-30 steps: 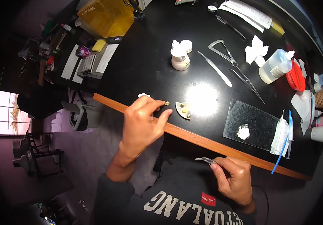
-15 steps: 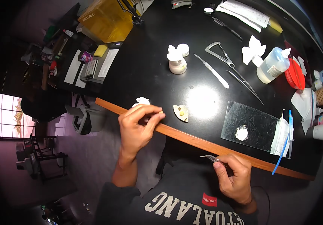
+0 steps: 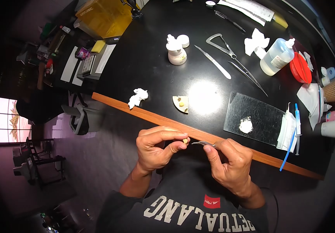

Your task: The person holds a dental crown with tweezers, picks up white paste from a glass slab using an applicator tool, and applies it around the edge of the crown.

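Glossy black tabletop (image 3: 152, 66), lit by a round white glare, with a smooth wooden edge (image 3: 121, 107) facing the wearer. Nearest is a dark cloth shirt (image 3: 198, 186) with pale block letters and one red patch. Two bare hands meet in front of it. The left hand (image 3: 159, 147) has thumb and forefinger pinched on one small yellow piece (image 3: 185, 141), which sits right at the fingertips. The right hand (image 3: 231, 161) is closed around one slim metal tool (image 3: 203, 143); its bent tip points at the piece, just beside it, and whether they touch cannot be told.

Just beyond the edge lie one crumpled white tissue (image 3: 138, 98), one flat, grid-dotted wedge (image 3: 176, 105) carrying one yellow lump (image 3: 181, 104), and one scratched rectangular plate (image 3: 253, 104) bearing a single rough white heap (image 3: 245, 125). Farther back are three slender metal things: a knife (image 3: 214, 63), a caliper (image 3: 222, 46) and a pointed instrument (image 3: 248, 75). Two bottles flank them, a small white-topped bottle (image 3: 177, 57) and a larger translucent bottle (image 3: 274, 59). Farthest across are one dark pen (image 3: 229, 20) and a see-through amber box (image 3: 104, 17).
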A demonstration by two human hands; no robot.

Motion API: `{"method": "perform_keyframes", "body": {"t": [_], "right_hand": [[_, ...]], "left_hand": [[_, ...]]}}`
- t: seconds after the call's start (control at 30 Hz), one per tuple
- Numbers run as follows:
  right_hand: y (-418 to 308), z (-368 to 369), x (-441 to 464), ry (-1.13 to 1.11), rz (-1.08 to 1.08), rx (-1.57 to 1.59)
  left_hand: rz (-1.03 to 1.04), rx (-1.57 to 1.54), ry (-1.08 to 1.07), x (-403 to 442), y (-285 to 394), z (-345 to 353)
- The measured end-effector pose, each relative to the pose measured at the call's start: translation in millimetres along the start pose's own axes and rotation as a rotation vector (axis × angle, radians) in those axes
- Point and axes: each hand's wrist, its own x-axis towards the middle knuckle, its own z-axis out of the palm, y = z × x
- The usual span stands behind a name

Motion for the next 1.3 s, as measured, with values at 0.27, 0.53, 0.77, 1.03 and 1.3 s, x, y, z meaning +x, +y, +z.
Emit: {"method": "perform_keyframes", "body": {"t": [0.27,0.53,0.77,1.03,1.3], "right_hand": [[-3.0,-0.4,-1.5,-0.007,-0.016,-0.016],[-0.8,2.7,-1.2,0.012,-0.035,-0.002],[-1.0,3.3,-0.6,-0.001,-0.025,-0.007],[-1.0,5.2,-0.4,-0.003,-0.021,-0.003],[-0.9,4.3,-1.6,-0.015,-0.035,-0.023]], "left_hand": [[0.012,-0.018,-0.03,-1.6,-2.5,1.8],[0.008,-0.019,-0.025,-2.9,-5.5,-0.3],[0.016,0.005,-0.013,-1.6,-5.4,-1.3],[0.023,0.073,-0.027,-1.2,-5.0,-1.9],[0.023,0.08,-0.038,-1.6,-3.8,-2.3]]}}
